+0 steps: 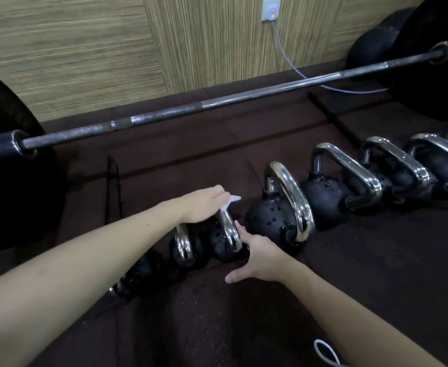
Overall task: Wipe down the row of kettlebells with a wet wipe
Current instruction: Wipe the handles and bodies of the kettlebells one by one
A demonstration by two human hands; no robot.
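Observation:
A row of black kettlebells with chrome handles runs from lower left to upper right across the dark floor. My left hand (204, 205) holds a white wet wipe (230, 201) against the top of the chrome handle of a small kettlebell (228, 234). My right hand (257, 254) rests with straight fingers against that kettlebell's black body on its right side. A smaller kettlebell (184, 245) stands just to its left. A larger one (278, 218), spotted with droplets, stands to its right, followed by several bigger kettlebells (328, 192).
A loaded barbell (217, 102) lies across the floor behind the row, with big black plates at the far left (8, 165) and top right (434, 62). A cable (289, 59) hangs from a wall socket. A white cord loop (326, 352) lies at the bottom edge.

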